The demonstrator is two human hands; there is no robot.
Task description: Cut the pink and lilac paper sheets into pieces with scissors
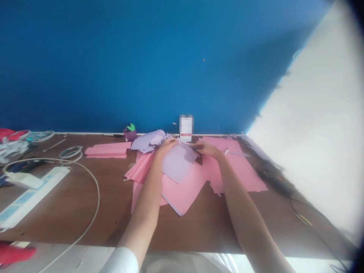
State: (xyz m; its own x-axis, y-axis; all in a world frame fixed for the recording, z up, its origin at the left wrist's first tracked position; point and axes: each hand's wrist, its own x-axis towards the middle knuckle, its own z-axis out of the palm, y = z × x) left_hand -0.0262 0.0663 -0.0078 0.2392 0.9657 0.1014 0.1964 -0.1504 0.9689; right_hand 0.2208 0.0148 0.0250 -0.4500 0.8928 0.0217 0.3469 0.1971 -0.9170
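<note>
Nearest you, a white sleeve (pixel 121 261) covers your left upper arm, and both bare forearms reach out over the brown table (pixel 65 212). On the near left lies a white power strip (pixel 28 195), with a white cable (pixel 95 197) curving round beside it. Towards the middle, loose pink sheets (pixel 184 191) overlap flat on the table, and a larger pink sheet (pixel 244 172) spreads out to the right. The lavender sheet (pixel 178 163) rests on top of the pink ones, between your forearms, tilted with one corner towards you. Your left hand (pixel 167 144) holds its far left edge, fingers folded over the paper. Your right hand (pixel 206 148) sits at its far right corner, fingers bunched together; the blur hides whether they pinch the paper. A dark tool (pixel 273 174) lies at the right edge. Beyond the hands: a folded pink stack (pixel 106 150) to the left, crumpled lavender paper (pixel 149 140) touching your left hand, a small purple paper figure with a green top (pixel 129 132), and a white box (pixel 186 129) against the blue wall (pixel 170 57)
</note>
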